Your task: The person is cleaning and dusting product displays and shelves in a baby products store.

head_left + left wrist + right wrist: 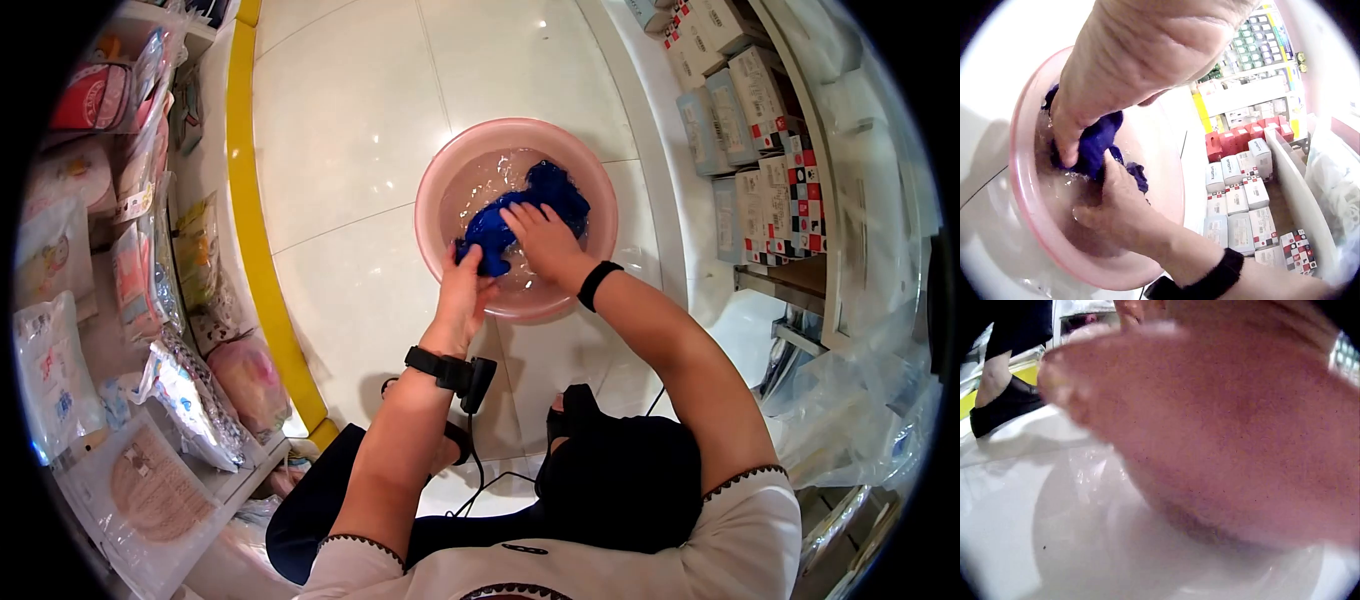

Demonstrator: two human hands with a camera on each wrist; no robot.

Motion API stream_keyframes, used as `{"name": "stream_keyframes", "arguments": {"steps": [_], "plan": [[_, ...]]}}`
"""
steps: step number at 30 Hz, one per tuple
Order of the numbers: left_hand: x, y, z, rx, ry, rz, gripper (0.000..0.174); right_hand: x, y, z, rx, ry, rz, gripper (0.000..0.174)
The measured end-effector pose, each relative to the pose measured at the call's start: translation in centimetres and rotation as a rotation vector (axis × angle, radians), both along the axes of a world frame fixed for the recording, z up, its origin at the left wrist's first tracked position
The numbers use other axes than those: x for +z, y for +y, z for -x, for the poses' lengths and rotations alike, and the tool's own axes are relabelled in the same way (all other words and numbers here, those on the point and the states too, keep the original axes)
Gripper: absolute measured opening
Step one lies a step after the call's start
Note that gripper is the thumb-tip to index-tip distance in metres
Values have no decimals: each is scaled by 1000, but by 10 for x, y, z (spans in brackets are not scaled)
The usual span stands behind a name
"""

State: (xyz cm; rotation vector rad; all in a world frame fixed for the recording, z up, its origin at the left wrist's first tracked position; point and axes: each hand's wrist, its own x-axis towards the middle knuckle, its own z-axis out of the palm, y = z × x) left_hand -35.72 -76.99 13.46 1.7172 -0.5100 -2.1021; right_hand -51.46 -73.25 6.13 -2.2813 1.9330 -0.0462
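Note:
A pink basin (434, 200) holding water stands on the floor, with a soaked blue cloth (552, 190) in it. At the cloth's near left end, the left hand (462, 300) pinches it between thumb and fingers. The right hand (545, 245) lies on the middle of the cloth, its fingers spread and fairly straight. In the left wrist view the cloth (1097, 140) is bunched between the left hand (1085, 119) and the right hand (1116, 194). A blurred hand fills most of the right wrist view and hides the cloth.
Shelves with plastic-wrapped goods (150, 480) line the left side, above a yellow edge strip (250, 200). Stacked boxes (765, 150) fill a shelf on the right. Pale floor tiles (340, 120) surround the basin. The person's dark-clothed knees and a black cable (480, 460) are close to it.

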Motion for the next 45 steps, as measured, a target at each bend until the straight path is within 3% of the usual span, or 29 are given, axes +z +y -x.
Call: {"name": "stream_keyframes", "arguments": {"steps": [2, 3, 4, 6, 9, 12, 14, 16, 18, 19, 20, 22, 23, 26, 29, 32, 35, 38, 40, 42, 44, 45], "plan": [[9, 5, -2, -96, -45, -29, 67, -3, -12, 3, -119, -47, -231, 45], [8, 7, -5, -137, -39, -40, 73, -10, -16, 3, -182, 24, -129, 31], [9, 8, -4, -180, -29, -46, 80, -13, -16, 7, -169, 60, -178, 25], [8, 12, 2, -125, 9, -46, 60, 3, -23, 15, -145, 139, -274, 16], [7, 11, 12, -75, 227, -158, 46, 35, -25, 13, -167, -133, 32, 13], [9, -5, 27, -51, 654, -353, 57, 71, -27, 5, -192, -443, 82, 18], [12, -16, 40, 112, 616, -323, 64, 104, -23, 1, -274, -669, -16, 20], [12, -28, 44, 267, 591, -276, 62, 112, -18, 7, -156, -841, 24, 31], [14, -38, 45, 268, 571, -328, 53, 131, -15, 11, -39, -1059, -10, 38], [3, -44, 42, 266, 601, -406, 49, 150, -11, 15, -147, -1207, -280, 38], [-3, -48, 42, 264, 631, -483, 45, 152, -6, 16, -182, -1348, -317, 36], [-14, -46, 41, 294, 562, -402, 32, 153, 3, 23, -254, -1631, -396, 32], [-14, -44, 40, 297, 518, -389, 30, 152, 5, 30, -242, -1660, -326, 30], [-22, -37, 38, 305, 483, -373, 28, 146, 0, 46, -482, -2022, -248, 31], [-16, -27, 35, 228, 466, -315, 32, 102, -12, 59, -583, -2036, -242, 33], [10, -17, 36, 200, 500, -339, 37, 47, -20, 56, -618, -1392, -341, 32], [22, -9, 37, 223, 567, -409, 40, 43, -25, 42, -839, -1116, -666, 36], [30, 5, 41, 375, 678, -502, 35, 20, -5, 29, -818, -2110, -507, 41], [26, 11, 40, 344, 839, -511, 31, 29, 4, 31, -869, -2390, -633, 46], [8, 15, 48, 405, 971, -427, 34, 43, 4, 38, -607, -2596, -657, 47], [-10, 17, 50, 387, 1070, -441, 38, 44, 0, 42, -757, -2377, -721, 46], [-5, 14, 46, 360, 1019, -600, 39, 42, -4, 45, -822, -2267, -725, 46]]}}
